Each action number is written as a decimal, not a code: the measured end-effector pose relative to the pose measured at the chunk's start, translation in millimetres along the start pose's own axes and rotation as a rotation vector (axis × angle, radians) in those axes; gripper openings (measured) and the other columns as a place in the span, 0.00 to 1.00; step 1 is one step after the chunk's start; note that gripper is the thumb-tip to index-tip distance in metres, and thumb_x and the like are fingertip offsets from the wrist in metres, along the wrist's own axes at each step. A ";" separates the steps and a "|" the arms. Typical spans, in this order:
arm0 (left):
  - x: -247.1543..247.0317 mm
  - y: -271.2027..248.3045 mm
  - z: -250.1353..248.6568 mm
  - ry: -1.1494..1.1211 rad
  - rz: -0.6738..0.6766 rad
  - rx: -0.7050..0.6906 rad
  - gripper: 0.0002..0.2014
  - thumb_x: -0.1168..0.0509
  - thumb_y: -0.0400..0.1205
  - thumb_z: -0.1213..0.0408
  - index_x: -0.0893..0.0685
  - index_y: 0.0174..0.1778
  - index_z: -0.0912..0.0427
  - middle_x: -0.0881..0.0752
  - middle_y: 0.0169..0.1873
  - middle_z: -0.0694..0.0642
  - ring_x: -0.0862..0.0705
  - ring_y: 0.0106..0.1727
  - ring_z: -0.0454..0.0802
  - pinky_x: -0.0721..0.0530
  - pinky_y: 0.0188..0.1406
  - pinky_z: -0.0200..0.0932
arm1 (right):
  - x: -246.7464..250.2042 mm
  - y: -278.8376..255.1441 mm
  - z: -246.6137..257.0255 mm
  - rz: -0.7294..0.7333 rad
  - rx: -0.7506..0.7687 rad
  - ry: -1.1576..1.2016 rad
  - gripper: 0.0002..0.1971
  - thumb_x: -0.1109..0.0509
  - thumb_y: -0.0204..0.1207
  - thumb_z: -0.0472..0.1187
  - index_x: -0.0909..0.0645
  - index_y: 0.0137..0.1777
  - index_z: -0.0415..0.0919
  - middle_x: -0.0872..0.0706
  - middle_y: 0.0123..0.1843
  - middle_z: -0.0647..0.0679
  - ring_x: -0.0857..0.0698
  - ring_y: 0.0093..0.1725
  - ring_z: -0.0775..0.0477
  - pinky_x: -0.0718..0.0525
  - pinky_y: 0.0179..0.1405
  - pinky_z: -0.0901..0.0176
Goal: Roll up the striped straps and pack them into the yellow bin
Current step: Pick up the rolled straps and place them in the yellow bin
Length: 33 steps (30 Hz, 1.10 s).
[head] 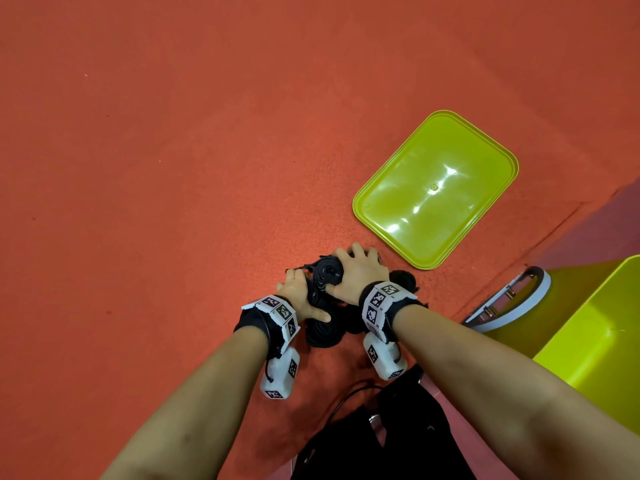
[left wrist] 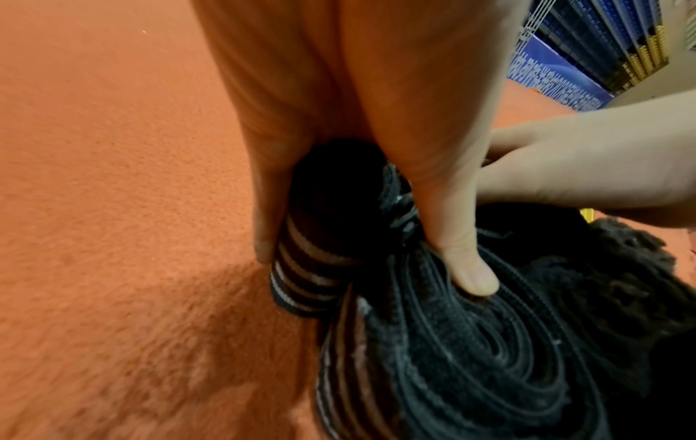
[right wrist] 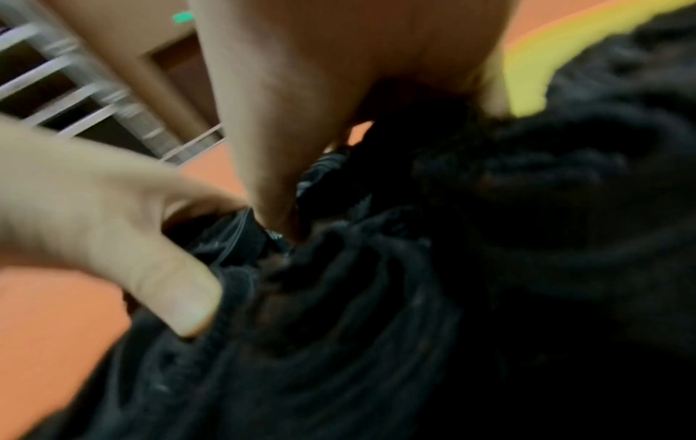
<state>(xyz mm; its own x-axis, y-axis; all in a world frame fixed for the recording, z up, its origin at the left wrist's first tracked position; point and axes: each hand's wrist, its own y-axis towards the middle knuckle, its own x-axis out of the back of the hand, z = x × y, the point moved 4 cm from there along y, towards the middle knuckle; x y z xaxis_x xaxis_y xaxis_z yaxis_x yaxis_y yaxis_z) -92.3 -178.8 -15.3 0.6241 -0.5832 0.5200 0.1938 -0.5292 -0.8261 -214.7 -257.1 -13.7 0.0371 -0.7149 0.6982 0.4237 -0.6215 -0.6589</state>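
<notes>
Several rolled black straps (head: 329,271) lie bunched on the orange floor between my hands. My left hand (head: 298,292) grips one striped roll (left wrist: 305,277) between fingers and thumb, and the thumb (left wrist: 471,277) presses into the coil of a neighbouring roll (left wrist: 489,357). My right hand (head: 360,268) curls over the top of the bunch, its fingers (right wrist: 271,184) digging between the rolls (right wrist: 376,327); that view is blurred. The yellow bin (head: 588,327) stands open at the right edge, apart from both hands.
The bin's yellow lid (head: 436,188) lies flat on the floor beyond the straps. A white-rimmed object (head: 512,303) leans beside the bin. Black fabric with a cable (head: 381,438) lies near my body. Bare orange floor spreads to the left and far side.
</notes>
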 end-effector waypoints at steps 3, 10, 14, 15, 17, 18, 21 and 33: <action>-2.3 0.5 -0.6 0.003 0.004 0.010 0.51 0.20 0.62 0.46 0.39 0.74 0.63 0.37 0.70 0.58 0.34 0.71 0.63 0.28 0.70 0.56 | -0.2 4.1 4.5 0.041 0.004 -0.084 0.36 0.32 0.65 0.67 0.37 0.69 0.55 0.36 0.70 0.47 0.40 0.74 0.32 0.21 0.58 0.33; -2.1 2.1 -2.6 0.013 0.018 0.032 0.53 0.20 0.63 0.47 0.42 0.76 0.64 0.40 0.74 0.60 0.37 0.74 0.65 0.29 0.72 0.58 | -0.6 9.6 3.2 0.080 -0.073 -0.021 0.34 0.31 0.63 0.68 0.34 0.67 0.56 0.38 0.71 0.48 0.38 0.72 0.34 0.20 0.56 0.38; -4.8 1.8 -1.5 0.009 0.009 0.019 0.52 0.20 0.63 0.47 0.41 0.75 0.65 0.39 0.73 0.60 0.36 0.73 0.65 0.29 0.71 0.58 | -1.7 10.5 8.8 0.121 -0.108 -0.040 0.35 0.28 0.63 0.65 0.35 0.68 0.55 0.39 0.72 0.47 0.41 0.74 0.32 0.22 0.58 0.32; -5.2 1.5 -1.5 0.007 0.009 0.016 0.51 0.20 0.63 0.47 0.40 0.74 0.65 0.38 0.72 0.60 0.36 0.73 0.64 0.29 0.71 0.57 | -1.9 10.8 10.9 0.146 -0.117 -0.065 0.37 0.26 0.63 0.64 0.36 0.69 0.56 0.40 0.72 0.47 0.41 0.74 0.32 0.22 0.58 0.30; -4.5 1.0 -2.5 0.008 0.010 0.010 0.50 0.20 0.63 0.47 0.39 0.73 0.65 0.37 0.71 0.60 0.36 0.72 0.64 0.29 0.71 0.57 | -1.5 12.0 13.4 0.173 -0.127 -0.095 0.39 0.25 0.63 0.64 0.37 0.70 0.55 0.41 0.71 0.47 0.42 0.74 0.31 0.22 0.57 0.28; -3.9 1.2 -2.6 0.008 0.010 0.009 0.51 0.20 0.63 0.47 0.39 0.74 0.65 0.38 0.72 0.60 0.36 0.73 0.64 0.29 0.71 0.58 | -0.9 12.6 13.7 0.170 -0.130 -0.088 0.38 0.25 0.63 0.63 0.37 0.70 0.55 0.40 0.71 0.47 0.41 0.74 0.31 0.22 0.57 0.29; -4.6 2.6 -1.0 -0.003 0.006 0.019 0.52 0.19 0.63 0.47 0.41 0.75 0.65 0.39 0.73 0.60 0.36 0.74 0.65 0.29 0.71 0.59 | 0.6 13.3 9.9 0.130 -0.116 -0.025 0.32 0.28 0.66 0.60 0.34 0.68 0.54 0.37 0.70 0.46 0.38 0.72 0.32 0.20 0.57 0.34; -5.4 8.4 0.6 0.006 0.010 0.004 0.54 0.20 0.61 0.44 0.41 0.74 0.67 0.38 0.73 0.62 0.35 0.73 0.66 0.30 0.71 0.60 | 1.4 9.8 1.5 -0.027 -0.134 0.090 0.30 0.30 0.67 0.59 0.30 0.69 0.55 0.32 0.71 0.48 0.35 0.72 0.36 0.21 0.55 0.42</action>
<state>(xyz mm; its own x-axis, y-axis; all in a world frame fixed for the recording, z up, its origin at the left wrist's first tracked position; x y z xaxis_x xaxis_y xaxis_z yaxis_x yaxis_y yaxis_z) -93.6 -179.7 -25.2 0.6216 -0.5921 0.5128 0.1908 -0.5205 -0.8323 -209.1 -263.7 -18.7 -0.0570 -0.7194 0.6922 0.2987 -0.6739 -0.6758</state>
